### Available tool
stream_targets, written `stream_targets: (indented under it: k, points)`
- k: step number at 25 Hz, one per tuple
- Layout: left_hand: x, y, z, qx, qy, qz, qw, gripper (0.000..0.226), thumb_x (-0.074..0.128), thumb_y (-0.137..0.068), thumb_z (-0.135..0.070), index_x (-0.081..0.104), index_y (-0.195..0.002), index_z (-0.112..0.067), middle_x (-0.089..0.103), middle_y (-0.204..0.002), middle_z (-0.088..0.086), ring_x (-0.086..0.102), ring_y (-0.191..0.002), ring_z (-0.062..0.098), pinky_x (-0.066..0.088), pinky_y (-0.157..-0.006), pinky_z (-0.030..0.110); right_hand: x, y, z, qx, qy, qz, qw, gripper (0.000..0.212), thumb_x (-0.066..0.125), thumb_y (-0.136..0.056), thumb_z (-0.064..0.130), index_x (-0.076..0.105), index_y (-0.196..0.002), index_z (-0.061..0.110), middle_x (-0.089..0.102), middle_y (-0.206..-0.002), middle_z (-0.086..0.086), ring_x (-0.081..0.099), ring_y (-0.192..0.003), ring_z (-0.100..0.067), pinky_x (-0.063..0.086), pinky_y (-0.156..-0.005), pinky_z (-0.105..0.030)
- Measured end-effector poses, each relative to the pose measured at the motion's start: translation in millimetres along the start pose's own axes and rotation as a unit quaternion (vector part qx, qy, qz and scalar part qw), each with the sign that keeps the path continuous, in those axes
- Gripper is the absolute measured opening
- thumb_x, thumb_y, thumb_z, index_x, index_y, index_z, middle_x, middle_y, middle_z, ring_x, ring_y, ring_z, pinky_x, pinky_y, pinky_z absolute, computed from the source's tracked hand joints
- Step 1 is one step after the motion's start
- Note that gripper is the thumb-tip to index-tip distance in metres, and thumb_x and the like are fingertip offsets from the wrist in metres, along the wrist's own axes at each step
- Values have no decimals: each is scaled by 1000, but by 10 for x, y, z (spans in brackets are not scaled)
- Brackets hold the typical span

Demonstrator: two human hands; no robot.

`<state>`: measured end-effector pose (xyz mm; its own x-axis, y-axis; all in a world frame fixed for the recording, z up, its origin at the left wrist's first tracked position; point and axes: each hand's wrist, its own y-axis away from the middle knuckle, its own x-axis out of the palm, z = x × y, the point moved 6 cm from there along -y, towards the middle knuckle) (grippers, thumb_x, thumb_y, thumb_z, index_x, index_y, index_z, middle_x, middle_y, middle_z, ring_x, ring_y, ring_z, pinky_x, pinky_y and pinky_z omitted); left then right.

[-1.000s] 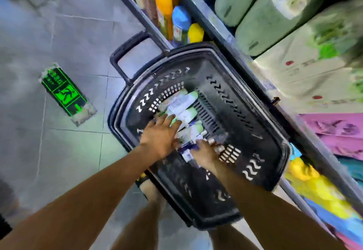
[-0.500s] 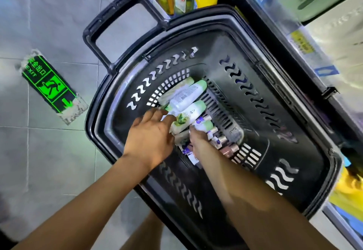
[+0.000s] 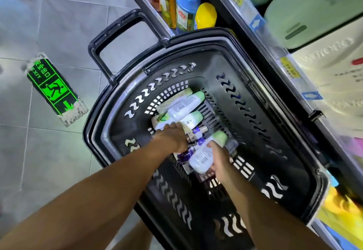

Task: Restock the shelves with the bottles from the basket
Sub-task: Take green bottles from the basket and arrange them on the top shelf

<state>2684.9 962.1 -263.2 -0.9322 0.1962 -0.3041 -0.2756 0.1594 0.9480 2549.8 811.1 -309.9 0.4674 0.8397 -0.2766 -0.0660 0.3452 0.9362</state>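
The black basket [image 3: 92, 132] sits on the floor. At its middle, the right hand [image 3: 220, 161] wraps fingers and thumb round a white, green-capped bottle [image 3: 204, 154]. The left hand [image 3: 170, 139] rests on the pile of bottles [image 3: 183, 105] toward the basket's handle end, fingertips hidden; I cannot tell whether they grasp anything. The shelves [image 3: 242, 7] run alongside the basket.

A single wide-angle camera worn on the head looks steeply down from close above into the black basket [image 3: 290, 171], with grey floor tiles [image 3: 59, 24] at left and the shelf edge [image 3: 255, 23] along the right
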Motion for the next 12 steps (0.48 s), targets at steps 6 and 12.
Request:
stream_targets:
  k: [6,12]
  points:
    - [210,-488,-55,-98,11,-142,985,67,61,-93,-23,26,-145,-1,32,-136,15,37,-124,30,43,-92,42,-371,-394,-128,-15,-52,-3,999,31,70,-89,22,65,-116,6,71,-109,-18,71,-95,-35,57,-75,-40]
    - [271,-554,52,-125,72,-134,980,86,79,-78,-39,29,-141,-7,35,-137,14,38,-126,31,45,-97,44,-450,-393,-159,-24,-37,5,999,10,71,-89,23,68,-93,14,73,-102,-16,70,-90,-32,55,-84,-45]
